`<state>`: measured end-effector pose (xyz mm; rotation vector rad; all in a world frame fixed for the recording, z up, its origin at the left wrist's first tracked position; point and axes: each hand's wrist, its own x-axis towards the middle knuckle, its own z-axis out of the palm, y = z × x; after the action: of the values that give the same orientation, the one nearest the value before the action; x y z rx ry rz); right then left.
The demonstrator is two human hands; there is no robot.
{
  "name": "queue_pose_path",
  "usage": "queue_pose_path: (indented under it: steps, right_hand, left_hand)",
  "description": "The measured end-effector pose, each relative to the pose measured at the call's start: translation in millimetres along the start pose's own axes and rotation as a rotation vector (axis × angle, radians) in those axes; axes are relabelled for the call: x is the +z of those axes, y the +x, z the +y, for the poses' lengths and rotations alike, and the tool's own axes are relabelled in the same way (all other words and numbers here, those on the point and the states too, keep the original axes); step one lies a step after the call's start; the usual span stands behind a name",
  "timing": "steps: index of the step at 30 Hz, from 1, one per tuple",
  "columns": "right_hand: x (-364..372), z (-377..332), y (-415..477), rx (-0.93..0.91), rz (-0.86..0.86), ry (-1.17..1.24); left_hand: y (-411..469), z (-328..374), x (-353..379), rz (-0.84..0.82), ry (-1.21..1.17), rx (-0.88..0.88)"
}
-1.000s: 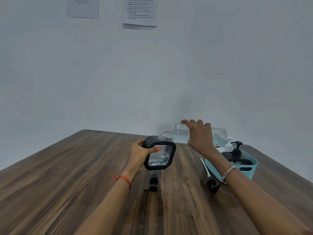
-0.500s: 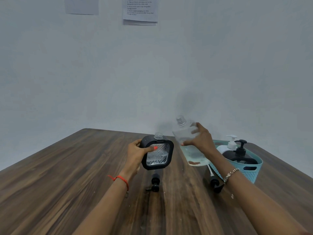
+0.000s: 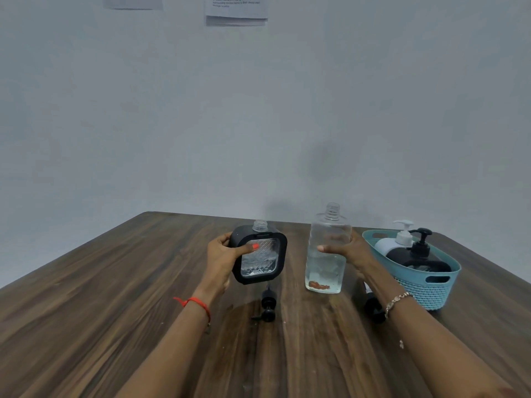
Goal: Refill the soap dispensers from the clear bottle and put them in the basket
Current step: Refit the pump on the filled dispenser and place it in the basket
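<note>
My left hand grips a square black soap dispenser with a clear diamond-patterned window and an open threaded neck, upright on the table. My right hand holds the clear bottle, which stands upright and uncapped on the table with some liquid in its lower part. A black pump head lies on the table in front of the dispenser. Another black pump head lies partly hidden behind my right wrist. The teal basket at the right holds a white dispenser and a black dispenser.
The wooden table runs to a grey wall at the back. Its far edge is just behind the bottles, and its right edge lies past the basket. Two paper sheets hang high on the wall.
My right hand has turned the clear bottle from lying tipped over the dispenser's neck to upright and set it on the table to the right. My left hand keeps holding the dispenser.
</note>
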<state>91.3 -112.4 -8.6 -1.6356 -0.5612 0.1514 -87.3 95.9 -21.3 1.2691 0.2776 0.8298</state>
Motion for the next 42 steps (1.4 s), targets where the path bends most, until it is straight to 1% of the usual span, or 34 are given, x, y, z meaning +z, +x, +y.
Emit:
queue_pose_path:
  steps: [2, 4, 5, 6, 7, 8, 9, 10, 11, 12, 13, 14, 15, 16, 17, 20, 22, 24, 27, 29, 32, 34, 36, 39, 42]
  right_hand:
    - [-2.1, -0.7, 3.6, 0.013, -0.056, -0.029]
    - [-2.1, -6.0, 4.3, -0.016, -0.133, -0.057]
    - [-0.3, -9.4, 3.9, -0.047, -0.133, -0.059]
    - [3.2, -14.1, 2.3, -0.083, -0.071, -0.054]
    - [6.7, -18.7, -0.8, -0.134, 0.054, -0.06]
    - [11.1, -23.9, -5.8, -0.225, 0.204, -0.081]
    - [16.3, -28.2, -13.5, -0.374, 0.339, -0.114]
    - [21.7, -31.8, -21.5, -0.563, 0.421, -0.161]
    - [28.5, -35.9, -30.5, -0.765, 0.445, -0.241]
    - [35.8, -36.8, -37.0, -0.924, 0.39, -0.346]
    - [44.5, -36.3, -45.3, -1.03, 0.243, -0.458]
    - [53.4, -32.8, -52.9, -1.049, 0.025, -0.577]
    - [61.8, -26.1, -59.4, -0.982, -0.214, -0.712]
    - [69.6, -18.9, -65.1, -0.897, -0.41, -0.846]
    - [76.5, -8.8, -67.7, -0.852, -0.526, -0.962]
    - [93.7, 13.4, -68.3, -0.848, -0.652, -1.177]
    - [99.9, 18.3, -68.8, -0.852, -0.7, -1.245]
    - [98.9, 16.5, -66.6, -0.831, -0.714, -1.215]
    - [87.1, -6.9, -65.5, -0.752, -0.646, -0.972]
    - [73.7, -37.3, -65.3, -0.705, -0.521, -0.806]
    - [53.3, -87.1, -63.9, -0.607, -0.291, -0.635]
    - [45.2, -115.5, -59.7, -0.601, -0.138, -0.449]
    - [42.4, -140.4, -55.9, -0.614, -0.021, -0.253]
    - [42.7, -169.0, -50.6, -0.62, 0.053, -0.051]
    - [46.2, -184.0, -45.9, -0.634, 0.06, -0.015]
  left_hand:
    - [1.0, 0.1, -0.9, 0.004, 0.001, -0.002]
    - [1.8, 0.1, -1.6, 0.01, 0.004, -0.002]
    - [2.3, 0.0, -2.1, 0.014, 0.005, 0.0]
    - [3.1, 0.1, -2.7, 0.019, 0.007, 0.001]
    - [3.9, 0.3, -3.3, 0.025, 0.007, 0.001]
    - [5.0, 0.3, -4.1, 0.031, 0.006, 0.002]
    - [5.7, 0.7, -4.9, 0.036, 0.003, 0.004]
    - [6.2, 1.0, -5.6, 0.04, -0.001, 0.006]
    - [6.8, 1.5, -6.1, 0.044, -0.007, 0.009]
    - [7.2, 2.2, -6.9, 0.048, -0.015, 0.013]
    - [7.6, 3.0, -7.4, 0.052, -0.023, 0.017]
    - [8.1, 3.5, -8.0, 0.057, -0.03, 0.02]
    - [8.5, 4.0, -8.5, 0.067, -0.035, 0.021]
    - [8.8, 4.7, -8.7, 0.081, -0.037, 0.02]
    - [8.4, 5.4, -8.7, 0.093, -0.038, 0.02]
    - [5.5, 8.2, -9.2, 0.112, -0.036, 0.027]
    - [2.9, 10.6, -9.8, 0.108, -0.016, 0.037]
    - [1.2, 12.8, -10.7, 0.105, -0.007, 0.047]
    - [-0.4, 18.1, -13.3, 0.101, -0.015, 0.061]
    - [-0.2, 21.3, -14.5, 0.093, -0.017, 0.065]
    - [1.0, 25.8, -13.6, 0.071, -0.027, 0.06]
    - [0.8, 28.1, -11.3, 0.055, -0.031, 0.058]
    - [-0.5, 29.7, -7.4, 0.036, -0.03, 0.057]
    - [-2.8, 31.9, 0.2, 0.002, -0.026, 0.051]
    - [-7.1, 35.6, 7.4, -0.055, -0.026, 0.04]
